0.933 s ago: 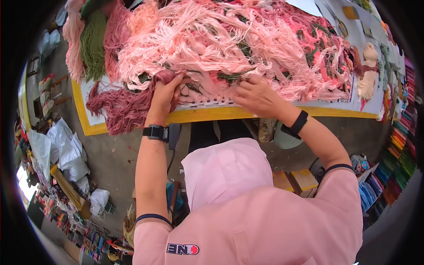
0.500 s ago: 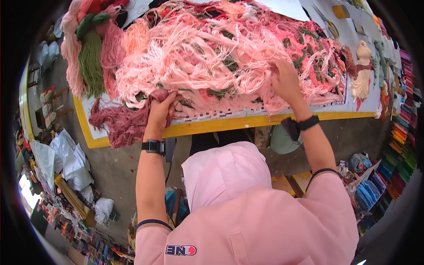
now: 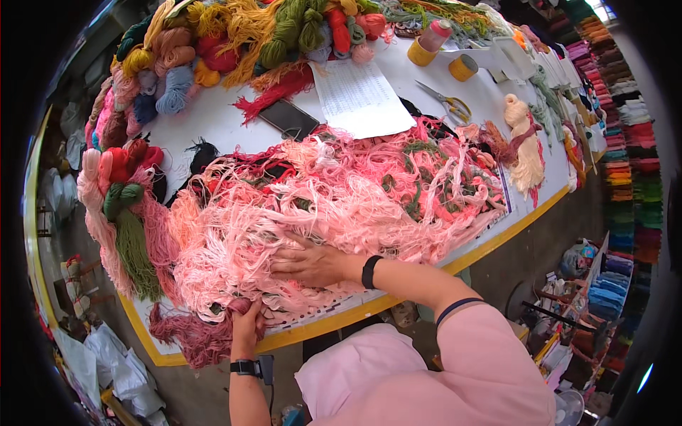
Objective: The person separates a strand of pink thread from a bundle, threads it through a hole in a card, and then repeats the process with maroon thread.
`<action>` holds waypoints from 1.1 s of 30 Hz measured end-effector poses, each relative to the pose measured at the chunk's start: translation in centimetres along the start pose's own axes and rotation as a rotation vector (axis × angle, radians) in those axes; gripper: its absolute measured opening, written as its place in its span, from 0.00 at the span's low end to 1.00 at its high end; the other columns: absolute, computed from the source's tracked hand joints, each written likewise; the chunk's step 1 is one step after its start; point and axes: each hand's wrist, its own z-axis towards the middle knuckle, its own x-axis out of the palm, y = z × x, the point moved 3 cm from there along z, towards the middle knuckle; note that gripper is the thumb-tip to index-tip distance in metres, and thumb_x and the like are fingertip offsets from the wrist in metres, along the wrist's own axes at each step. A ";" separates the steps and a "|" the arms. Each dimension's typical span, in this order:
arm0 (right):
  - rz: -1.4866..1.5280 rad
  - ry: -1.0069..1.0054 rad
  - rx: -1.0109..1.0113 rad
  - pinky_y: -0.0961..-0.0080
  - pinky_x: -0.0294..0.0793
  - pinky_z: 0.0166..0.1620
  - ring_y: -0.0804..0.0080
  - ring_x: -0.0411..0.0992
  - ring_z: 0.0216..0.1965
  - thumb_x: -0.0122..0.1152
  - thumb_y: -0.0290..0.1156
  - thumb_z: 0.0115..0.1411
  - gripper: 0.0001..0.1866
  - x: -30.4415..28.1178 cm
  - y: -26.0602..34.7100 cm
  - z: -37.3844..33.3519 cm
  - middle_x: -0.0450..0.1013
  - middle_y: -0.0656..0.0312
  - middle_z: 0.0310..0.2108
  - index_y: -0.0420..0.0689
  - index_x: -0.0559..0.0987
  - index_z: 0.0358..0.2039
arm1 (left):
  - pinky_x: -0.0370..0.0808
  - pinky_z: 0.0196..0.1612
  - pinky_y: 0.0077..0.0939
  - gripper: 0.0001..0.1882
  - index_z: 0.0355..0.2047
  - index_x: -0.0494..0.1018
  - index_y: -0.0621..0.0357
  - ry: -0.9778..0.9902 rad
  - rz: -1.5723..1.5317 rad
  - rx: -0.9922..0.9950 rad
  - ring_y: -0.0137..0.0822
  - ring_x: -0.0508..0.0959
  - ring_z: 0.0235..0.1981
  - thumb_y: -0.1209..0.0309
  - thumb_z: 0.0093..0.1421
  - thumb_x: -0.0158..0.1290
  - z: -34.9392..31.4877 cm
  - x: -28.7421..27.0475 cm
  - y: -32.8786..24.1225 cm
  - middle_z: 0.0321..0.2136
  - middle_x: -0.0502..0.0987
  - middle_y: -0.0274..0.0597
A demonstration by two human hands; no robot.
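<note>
The left hand is closed around a gathered part of the mauve yarn, at the near left corner of the pile; its fingertips are partly hidden among the threads. The loose length of that yarn spreads to the left of the hand and hangs over the yellow edge of the counter. The right hand is unclenched, laid palm down with fingers spread and pointing left on the pink yarn, in the near, left-of-middle part of the heap. Whether strands are caught under its palm cannot be told.

The pink yarn lies tangled across the near half of the counter, with dark green strands showing through. Just left of it hangs a green skein; beyond it are a phone, a sheet of paper and scissors.

Half a second ago the right hand was farther right on the heap, its fingers bent into the threads; now it is flattened and much nearer the left hand, which keeps its hold on the mauve yarn. The view now takes in more of the counter's far side.
</note>
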 end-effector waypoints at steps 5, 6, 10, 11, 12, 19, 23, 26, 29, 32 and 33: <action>0.120 -0.022 0.094 0.47 0.40 0.70 0.63 0.57 0.64 0.55 0.34 0.51 0.29 0.6 0.4 0.0 0.64 0.65 0.58 0.50 0.72 0.57 | 0.55 0.13 0.19 0.09 0.29 0.73 0.59 0.001 0.001 -0.056 0.22 0.61 0.09 0.66 0.61 0.57 -0.8 0.0 0.2 0.14 0.70 0.30; 0.100 -0.019 0.076 0.47 0.40 0.70 0.63 0.57 0.64 0.54 0.34 0.51 0.29 0.7 0.5 -0.1 0.64 0.65 0.58 0.50 0.72 0.57 | 0.56 0.13 0.18 0.09 0.30 0.74 0.59 0.014 -0.010 -0.037 0.22 0.61 0.09 0.66 0.61 0.57 -1.4 -0.8 -0.4 0.16 0.72 0.31; 0.115 -0.010 0.078 0.47 0.40 0.70 0.63 0.56 0.65 0.55 0.34 0.51 0.30 0.9 0.1 -0.3 0.63 0.65 0.59 0.51 0.71 0.58 | 0.55 0.12 0.11 0.07 0.36 0.73 0.59 -0.056 -0.261 0.271 0.15 0.62 0.13 0.68 0.64 0.53 -4.7 -9.2 -7.1 0.20 0.72 0.30; 0.125 -0.013 0.075 0.47 0.40 0.70 0.63 0.56 0.65 0.55 0.35 0.51 0.30 0.9 0.1 -0.3 0.63 0.65 0.59 0.51 0.71 0.58 | 0.56 0.13 0.09 0.08 0.38 0.72 0.60 0.185 -0.387 0.401 0.15 0.66 0.19 0.68 0.66 0.51 -6.7 -12.4 -10.6 0.23 0.70 0.29; 0.133 0.000 0.081 0.47 0.40 0.70 0.63 0.56 0.65 0.55 0.35 0.51 0.30 0.9 0.2 -0.3 0.63 0.65 0.59 0.51 0.71 0.58 | 0.55 0.12 0.09 0.09 0.42 0.71 0.63 0.279 -0.531 0.465 0.14 0.65 0.20 0.70 0.66 0.49 -8.3 -16.0 -13.9 0.27 0.71 0.30; 0.073 -0.011 0.069 0.47 0.39 0.70 0.63 0.57 0.64 0.56 0.34 0.52 0.30 1.3 0.6 -0.4 0.63 0.65 0.59 0.51 0.71 0.58 | 0.68 0.45 0.14 0.20 0.58 0.63 0.64 -0.397 -0.188 0.963 0.21 0.70 0.40 0.71 0.68 0.46 -18.1 -25.8 -24.9 0.44 0.73 0.38; 0.010 -0.090 0.008 0.47 0.38 0.70 0.63 0.57 0.64 0.57 0.36 0.52 0.30 -0.2 0.5 0.3 0.63 0.65 0.59 0.51 0.71 0.58 | 0.45 0.12 0.21 0.12 0.40 0.71 0.54 0.207 -0.510 0.383 0.20 0.52 0.10 0.59 0.69 0.47 -11.6 -11.4 -16.7 0.12 0.53 0.22; 0.071 0.190 0.106 0.47 0.36 0.70 0.62 0.58 0.64 0.57 0.38 0.52 0.28 -2.3 1.3 1.4 0.65 0.64 0.58 0.49 0.73 0.55 | 0.60 0.18 0.18 0.17 0.39 0.73 0.67 0.141 -0.174 0.247 0.23 0.63 0.14 0.63 0.69 0.45 -6.8 -3.4 -9.3 0.17 0.73 0.34; 0.018 0.042 0.219 0.47 0.49 0.66 0.62 0.64 0.58 0.58 0.36 0.51 0.20 -5.8 4.8 2.7 0.71 0.60 0.51 0.47 0.77 0.46 | 0.72 0.27 0.21 0.16 0.46 0.71 0.71 0.232 -0.342 0.120 0.30 0.74 0.24 0.68 0.68 0.45 -4.4 0.0 -4.8 0.34 0.79 0.47; 0.222 -0.255 0.623 0.55 0.63 0.54 0.62 0.70 0.49 0.61 0.31 0.49 0.13 -6.7 9.2 3.8 0.75 0.57 0.41 0.45 0.78 0.37 | 0.78 0.42 0.31 0.18 0.52 0.67 0.72 0.344 -0.530 0.056 0.40 0.79 0.40 0.69 0.68 0.44 -4.5 1.0 -2.6 0.47 0.76 0.54; 0.241 -0.482 0.701 0.64 0.68 0.39 0.63 0.72 0.33 0.63 0.27 0.50 0.07 -6.1 10.1 4.4 0.73 0.59 0.29 0.44 0.77 0.31 | 0.77 0.45 0.34 0.19 0.53 0.66 0.72 0.333 -0.555 0.067 0.41 0.78 0.43 0.68 0.68 0.43 -4.7 1.0 -2.2 0.48 0.75 0.55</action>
